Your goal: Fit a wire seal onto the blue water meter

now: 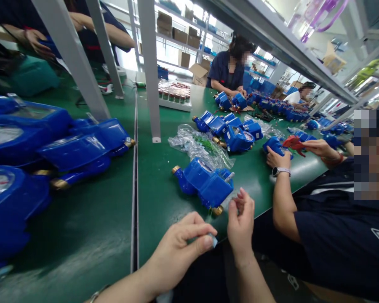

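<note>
My left hand (189, 242) pinches a small light-blue plastic seal (213, 240) between thumb and forefinger. A thin green wire (210, 215) shows just above it, near the meter's brass end. In front of my hands a blue water meter (202, 179) lies on the green table, its brass threaded ends at far left and near right. My right hand (241, 221) is beside the meter's near right corner, fingers loosely bent and thumb apart, with nothing visible in it.
Several blue meters crowd the left (76, 147), and more lie beyond a plastic bag (202, 145) of green wires. A grey post (150, 75) rises from the table. At right a co-worker's hands hold red pliers (293, 144) at another meter (274, 146).
</note>
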